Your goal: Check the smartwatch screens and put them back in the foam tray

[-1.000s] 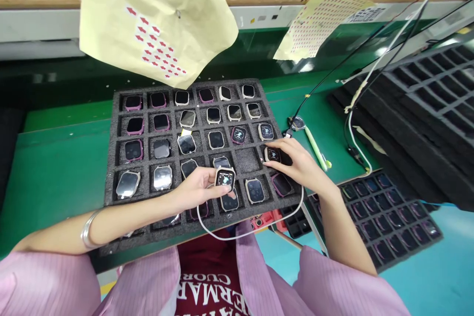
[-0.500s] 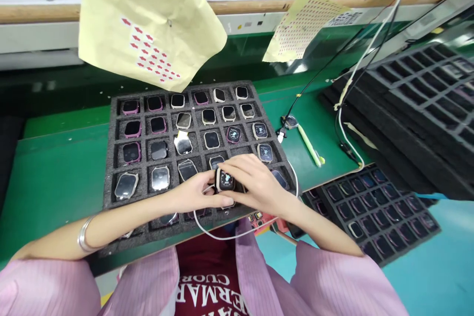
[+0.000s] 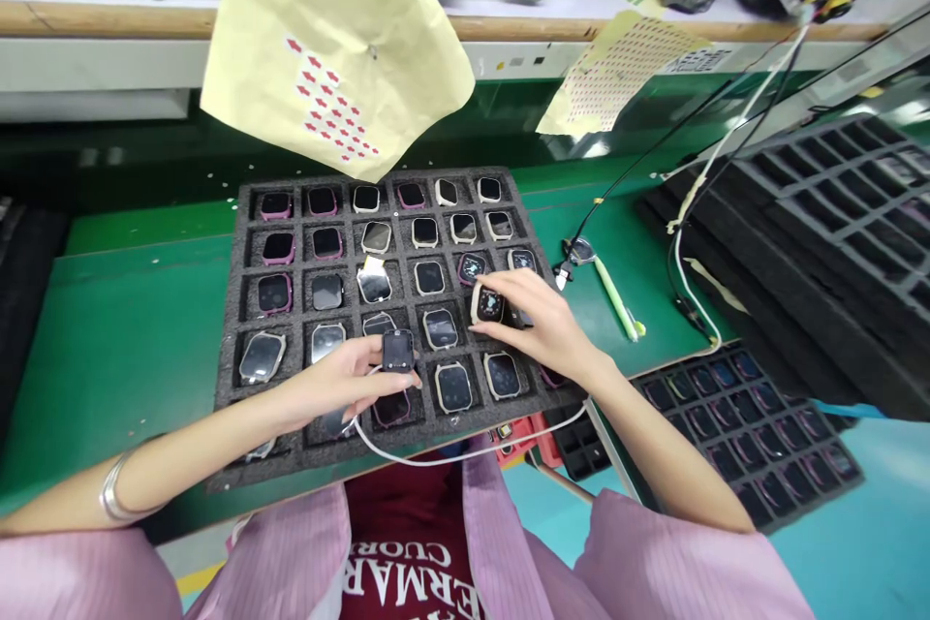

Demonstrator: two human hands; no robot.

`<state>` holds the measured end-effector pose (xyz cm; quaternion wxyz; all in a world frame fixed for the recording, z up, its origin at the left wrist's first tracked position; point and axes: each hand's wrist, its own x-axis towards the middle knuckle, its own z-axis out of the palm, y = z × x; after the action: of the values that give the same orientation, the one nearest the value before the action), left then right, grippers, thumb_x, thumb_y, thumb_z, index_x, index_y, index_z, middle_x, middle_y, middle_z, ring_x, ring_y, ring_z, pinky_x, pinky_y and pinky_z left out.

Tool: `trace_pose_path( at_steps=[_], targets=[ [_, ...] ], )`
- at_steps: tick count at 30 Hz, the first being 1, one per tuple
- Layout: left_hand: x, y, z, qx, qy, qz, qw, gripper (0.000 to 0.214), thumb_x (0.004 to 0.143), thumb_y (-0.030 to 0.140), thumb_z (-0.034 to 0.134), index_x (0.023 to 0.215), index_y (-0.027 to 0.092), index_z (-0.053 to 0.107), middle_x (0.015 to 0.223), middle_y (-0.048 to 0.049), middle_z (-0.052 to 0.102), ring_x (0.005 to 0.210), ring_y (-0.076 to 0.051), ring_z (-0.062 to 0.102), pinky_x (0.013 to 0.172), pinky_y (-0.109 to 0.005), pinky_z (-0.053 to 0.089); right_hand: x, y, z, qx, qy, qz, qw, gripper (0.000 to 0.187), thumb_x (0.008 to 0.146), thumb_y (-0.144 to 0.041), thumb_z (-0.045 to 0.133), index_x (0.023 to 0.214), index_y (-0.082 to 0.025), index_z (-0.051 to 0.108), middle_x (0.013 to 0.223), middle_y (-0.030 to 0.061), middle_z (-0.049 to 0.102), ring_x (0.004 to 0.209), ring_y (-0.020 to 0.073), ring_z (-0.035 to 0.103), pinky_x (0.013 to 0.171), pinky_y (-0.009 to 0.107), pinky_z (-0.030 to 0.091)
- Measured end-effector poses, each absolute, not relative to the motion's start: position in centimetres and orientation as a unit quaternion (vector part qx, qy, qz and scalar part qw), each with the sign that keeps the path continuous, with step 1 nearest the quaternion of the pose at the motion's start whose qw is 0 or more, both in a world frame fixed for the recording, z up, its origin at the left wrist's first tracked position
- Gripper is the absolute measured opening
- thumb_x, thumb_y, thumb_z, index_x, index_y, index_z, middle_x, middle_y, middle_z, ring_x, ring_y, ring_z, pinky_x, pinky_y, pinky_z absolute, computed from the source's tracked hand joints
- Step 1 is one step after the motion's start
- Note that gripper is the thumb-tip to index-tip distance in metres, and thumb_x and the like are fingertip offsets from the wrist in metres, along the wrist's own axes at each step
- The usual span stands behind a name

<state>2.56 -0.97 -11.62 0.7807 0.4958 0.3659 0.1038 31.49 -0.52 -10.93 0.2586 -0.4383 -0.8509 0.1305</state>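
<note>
My left hand (image 3: pixel 326 380) is closed on a small black square charger (image 3: pixel 398 350) with a white cable (image 3: pixel 443 461) trailing from it. A smartwatch (image 3: pixel 489 304) without a strap, its screen lit and its case light-coloured, is between the thumb and fingers of my right hand (image 3: pixel 544 322). Both hands are over a dark grey foam tray (image 3: pixel 233 310), whose pockets hold several watch bodies in purple and pale cases. Under my right hand, part of the tray is hidden. One watch (image 3: pixel 374 285) with a yellow-and-white tab lies near the tray's middle.
A green-handled tool (image 3: pixel 616 298) lies right of the tray beside black and white cables (image 3: pixel 697 203). Stacked foam trays (image 3: pixel 785 242) stand at the right, with another filled tray (image 3: pixel 762 426) lower down. Yellow sticker sheets (image 3: pixel 334 48) hang from the shelf edge (image 3: pixel 509 27).
The watch and charger, together half a second ago, are now apart. My right hand has moved up and right with the watch; my left has moved left with the charger.
</note>
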Motion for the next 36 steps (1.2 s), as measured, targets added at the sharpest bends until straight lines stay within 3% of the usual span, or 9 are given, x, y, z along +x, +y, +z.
trace_pose_path(
  at_steps=[4, 11, 18, 23, 27, 31, 36],
  targets=[
    [2.6, -1.1, -12.1, 0.488, 0.351, 0.120, 0.790, 0.034, 0.081, 0.039, 0.065, 0.102, 0.013, 0.057, 0.109, -0.0096, 0.065, 0.041, 0.000, 0.042, 0.038, -0.017, 0.034, 31.3, 0.0, -10.4, -0.462, -0.827, 0.137, 0.289, 0.047, 0.086, -0.037, 0.069, 0.127, -0.021, 0.051, 0.119, 0.0106, 0.061, 0.108, 0.0281, 0.058, 0.095, 0.047, 0.047],
    [2.6, -1.1, -12.3, 0.490, 0.337, 0.129, 0.793, 0.031, 0.081, 0.037, 0.066, 0.098, 0.013, 0.056, 0.095, -0.0061, 0.065, 0.042, -0.001, 0.044, 0.038, -0.016, 0.037, 32.1, -1.4, -11.0, -0.459, -0.863, 0.168, 0.129, 0.033, 0.093, -0.031, 0.059, 0.123, -0.018, 0.054, 0.120, 0.0140, 0.055, 0.114, 0.0296, 0.052, 0.096, 0.050, 0.044],
    [2.4, -1.3, -12.8, 0.483, 0.324, 0.137, 0.802, 0.032, 0.080, 0.029, 0.067, 0.104, 0.013, 0.055, 0.113, -0.0119, 0.064, 0.047, -0.002, 0.047, 0.040, -0.015, 0.041, 29.6, -0.8, -8.9, -0.411, -0.894, 0.150, 0.100, 0.030, 0.094, -0.029, 0.058, 0.121, -0.016, 0.056, 0.118, 0.0133, 0.056, 0.112, 0.0286, 0.052, 0.092, 0.047, 0.044],
    [2.3, -1.3, -13.1, 0.472, 0.314, 0.145, 0.811, 0.034, 0.079, 0.027, 0.068, 0.107, 0.012, 0.054, 0.120, -0.0159, 0.062, 0.047, -0.003, 0.051, 0.041, -0.017, 0.045, 26.3, 0.4, -9.3, -0.376, -0.920, 0.108, 0.001, 0.035, 0.085, -0.026, 0.070, 0.114, -0.009, 0.060, 0.105, 0.0143, 0.060, 0.093, 0.0286, 0.058, 0.079, 0.044, 0.049],
    [2.2, -1.1, -13.2, 0.452, 0.304, 0.146, 0.826, 0.035, 0.078, 0.028, 0.070, 0.105, 0.011, 0.055, 0.120, -0.0175, 0.062, 0.046, -0.003, 0.052, 0.042, -0.018, 0.047, 26.1, 1.4, -9.5, -0.351, -0.931, 0.094, -0.026, 0.038, 0.082, -0.026, 0.072, 0.112, -0.007, 0.062, 0.105, 0.0154, 0.060, 0.091, 0.0291, 0.059, 0.078, 0.043, 0.051],
    [2.2, -0.9, -13.3, 0.443, 0.301, 0.152, 0.831, 0.037, 0.075, 0.027, 0.073, 0.104, 0.011, 0.057, 0.118, -0.0179, 0.063, 0.045, -0.003, 0.053, 0.041, -0.019, 0.048, 26.8, 1.9, -9.6, -0.351, -0.929, 0.115, 0.025, 0.037, 0.081, -0.029, 0.073, 0.110, -0.009, 0.063, 0.103, 0.0142, 0.062, 0.089, 0.0290, 0.061, 0.079, 0.046, 0.052],
    [2.5, -1.1, -13.6, 0.454, 0.312, 0.167, 0.817, 0.039, 0.070, 0.026, 0.077, 0.101, 0.011, 0.058, 0.106, -0.0124, 0.066, 0.049, -0.005, 0.053, 0.041, -0.018, 0.048, 25.8, 0.8, -9.4, -0.350, -0.872, 0.243, 0.239, 0.035, 0.086, -0.030, 0.066, 0.118, -0.016, 0.057, 0.105, 0.0103, 0.060, 0.093, 0.0233, 0.061, 0.079, 0.039, 0.054]
  ],
)
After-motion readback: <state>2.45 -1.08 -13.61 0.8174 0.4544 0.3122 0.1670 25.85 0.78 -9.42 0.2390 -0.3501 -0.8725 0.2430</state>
